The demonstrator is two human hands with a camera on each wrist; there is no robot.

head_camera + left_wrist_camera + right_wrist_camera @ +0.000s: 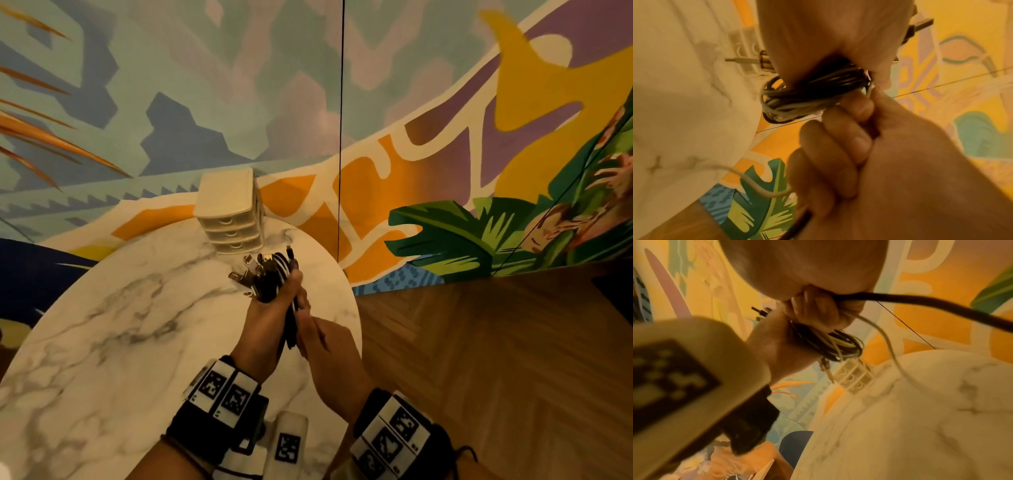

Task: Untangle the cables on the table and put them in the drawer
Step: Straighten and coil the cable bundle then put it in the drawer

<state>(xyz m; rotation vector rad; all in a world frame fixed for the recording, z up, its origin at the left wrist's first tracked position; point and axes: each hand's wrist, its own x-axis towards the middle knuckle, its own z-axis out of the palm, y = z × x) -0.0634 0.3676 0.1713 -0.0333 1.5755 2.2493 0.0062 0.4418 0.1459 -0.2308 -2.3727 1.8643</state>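
A bundle of black and white cables (270,277) is gripped in my left hand (279,301) above the round marble table (120,308), with several plugs sticking out toward the drawers. The same bundle (807,95) shows in the left wrist view, looped under the left hand (828,40). Just behind it, my right hand (310,330) is curled round the trailing strands. In the right wrist view a black cable (920,305) and a thin white cable (890,345) run out of the right hand (818,311). The small cream drawer unit (229,212) stands at the table's far edge, all drawers shut.
The painted wall rises right behind the drawer unit. The table edge (356,308) runs just to the right of my hands, with wooden floor (479,359) beyond it. Tracking bands with printed markers (222,390) sit on both wrists.
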